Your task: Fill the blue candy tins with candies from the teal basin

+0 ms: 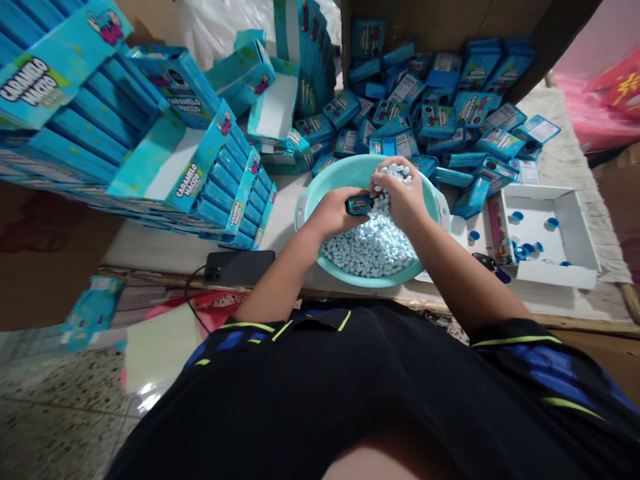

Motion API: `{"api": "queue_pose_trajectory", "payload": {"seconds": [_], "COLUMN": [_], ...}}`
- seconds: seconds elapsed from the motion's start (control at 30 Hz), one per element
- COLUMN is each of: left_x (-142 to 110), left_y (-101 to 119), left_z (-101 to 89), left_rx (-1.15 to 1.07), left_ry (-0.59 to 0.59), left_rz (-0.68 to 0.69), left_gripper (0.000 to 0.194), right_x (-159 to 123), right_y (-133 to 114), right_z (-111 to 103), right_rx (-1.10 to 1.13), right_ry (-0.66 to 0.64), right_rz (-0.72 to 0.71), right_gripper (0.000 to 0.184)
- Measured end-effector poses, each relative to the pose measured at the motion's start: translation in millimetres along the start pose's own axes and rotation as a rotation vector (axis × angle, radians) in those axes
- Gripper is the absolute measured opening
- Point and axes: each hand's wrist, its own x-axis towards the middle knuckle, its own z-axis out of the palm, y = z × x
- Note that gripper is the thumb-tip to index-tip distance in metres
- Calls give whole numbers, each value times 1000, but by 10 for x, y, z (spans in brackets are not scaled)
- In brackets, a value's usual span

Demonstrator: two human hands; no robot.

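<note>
A teal plastic basin [320, 183] sits on the table before me, filled with small pale blue candies [373, 247]. My left hand [334, 212] is closed round a small blue candy box [359, 204], held sideways over the basin. My right hand [400, 193] is cupped, with a heap of the candies in it, right against the open end of the box.
Display cartons of blue boxes [220, 180] are stacked at the left. A loose pile of small blue boxes [450, 113] lies behind the basin. A white tray [580, 227] with blue caps stands at the right. A black phone [240, 267] with a cable lies near the table's edge.
</note>
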Motion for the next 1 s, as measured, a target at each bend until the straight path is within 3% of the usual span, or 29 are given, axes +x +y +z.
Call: {"api": "queue_pose_trajectory", "payload": {"seconds": [0.23, 0.63, 0.77, 0.9, 1.0], "left_x": [-28, -15, -21, -28, -42], "left_y": [45, 24, 14, 29, 43], "left_z": [19, 3, -6, -7, -9], "left_rx": [-91, 83, 91, 245, 209], "left_ry": [9, 6, 40, 10, 24], "left_rz": [14, 90, 98, 133, 161], "left_gripper": [58, 52, 56, 53, 53], "right_x": [12, -29, -22, -17, -26], "right_y": [14, 38, 37, 26, 6], "right_z": [-39, -52, -49, -33, -21], "right_rx": [56, -123, -70, -44, 9], "right_ry": [35, -16, -43, -64, -52], "right_rz": [-2, -151, -147, -106, -115], "right_gripper": [42, 42, 45, 45, 45]}}
